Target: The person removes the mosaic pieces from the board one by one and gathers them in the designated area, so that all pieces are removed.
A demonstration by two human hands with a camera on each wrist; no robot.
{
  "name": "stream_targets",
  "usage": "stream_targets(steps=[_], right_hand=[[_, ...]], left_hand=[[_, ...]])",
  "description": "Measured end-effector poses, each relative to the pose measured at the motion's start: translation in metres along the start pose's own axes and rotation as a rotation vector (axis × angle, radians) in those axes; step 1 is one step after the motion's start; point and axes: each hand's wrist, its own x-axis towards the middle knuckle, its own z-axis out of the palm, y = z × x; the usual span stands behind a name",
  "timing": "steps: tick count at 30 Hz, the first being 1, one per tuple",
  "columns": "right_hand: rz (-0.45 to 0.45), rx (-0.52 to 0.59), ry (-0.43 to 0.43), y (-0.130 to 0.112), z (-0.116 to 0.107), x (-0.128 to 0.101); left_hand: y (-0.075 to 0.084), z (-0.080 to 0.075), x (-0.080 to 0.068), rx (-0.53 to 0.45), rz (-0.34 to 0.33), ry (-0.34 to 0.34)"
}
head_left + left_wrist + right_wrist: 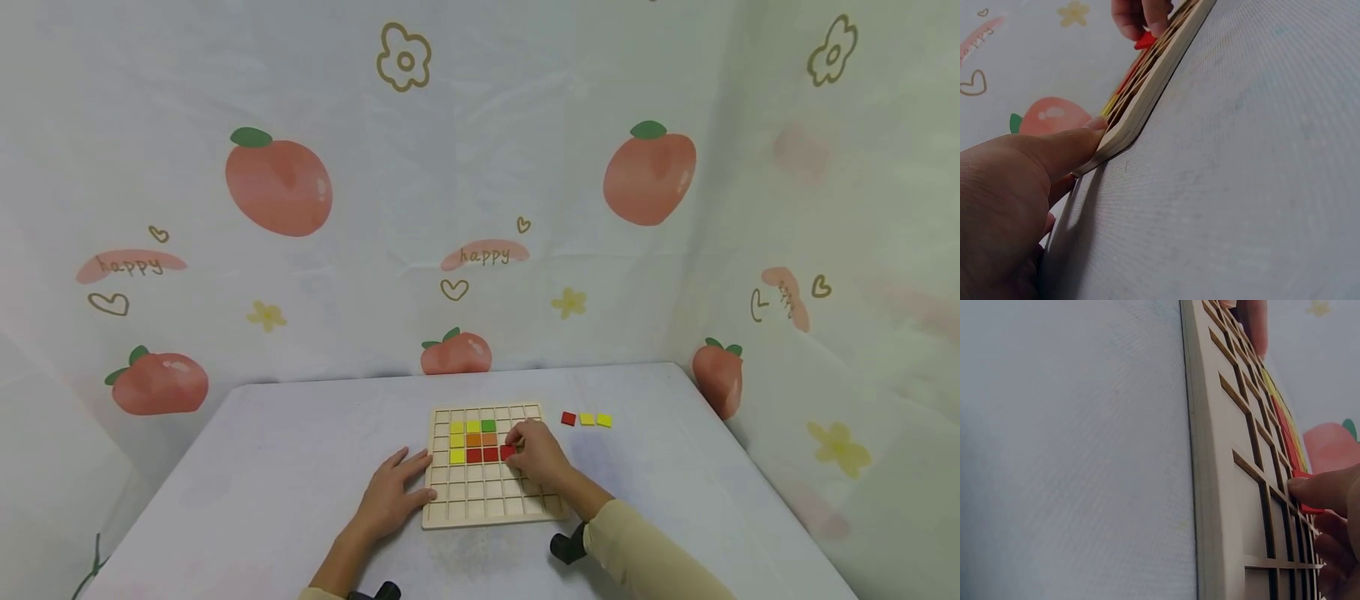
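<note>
Pinching a thin, light, stiff red tile by its edges, my right hand seats it mid-frame while my flat, relaxed left hand steadies the wooden grid board.

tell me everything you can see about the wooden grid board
The wooden grid board is a pale, square tray of light wood, divided by thin ribs into rows of small square cells. It lies flat on the table. Yellow, orange, green and red tiles fill a block of cells near its far side; the rest are bare. The left hand rests against its left edge, and the right hand lies over it, pinching a red tile at a cell.
</note>
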Motion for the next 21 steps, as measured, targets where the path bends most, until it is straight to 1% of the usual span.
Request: stream_targets(steps=[9,15,18,21], right_hand=[[0.035,-0.009,-0.015,0.0002,0.0018,0.0002],[-0.001,-0.028,-0.013,-0.0022,0.0005,0.0004],[-0.017,-0.018,-0.016,-0.0033,0.0001,-0.0003],[-0.012,0.005,-0.024,-0.003,0.0004,-0.0012]], left_hand=[[0.0002,0.0,-0.0001,-0.002,-0.009,0.0],[-0.0007,0.0013,0.0004,-0.009,-0.004,0.005],[-0.0015,0.0019,0.0005,-0.008,-0.009,0.002],[-0.0018,0.0019,0.0002,-0.005,-0.01,0.0]])
